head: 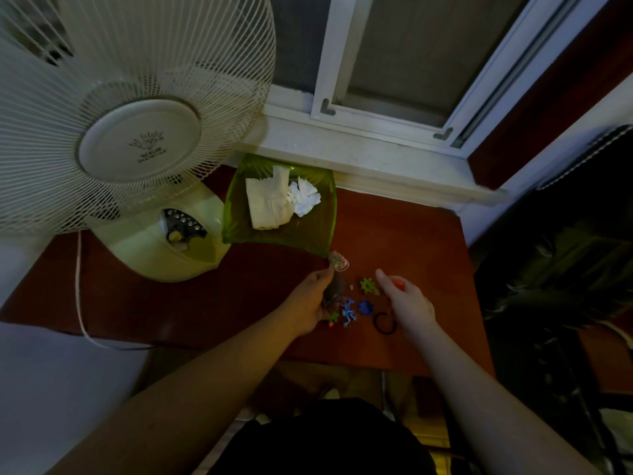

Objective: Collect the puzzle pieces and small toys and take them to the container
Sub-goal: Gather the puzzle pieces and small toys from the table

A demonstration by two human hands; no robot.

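Orange piece point(398, 283) pinched in right hand point(407, 303) fingers point(383, 277).

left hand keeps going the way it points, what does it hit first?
Probably the near corner of the green bowl. The left hand, gripping a brown toy, points up-table toward it; height above the table is unclear.

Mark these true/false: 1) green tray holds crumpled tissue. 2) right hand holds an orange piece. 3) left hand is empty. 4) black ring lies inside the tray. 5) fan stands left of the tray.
1) True: the green tray holds white tissue.
2) True: the right hand pinches an orange piece.
3) False: the left hand grips a brown toy.
4) False: the black ring lies on the table.
5) True: fan.
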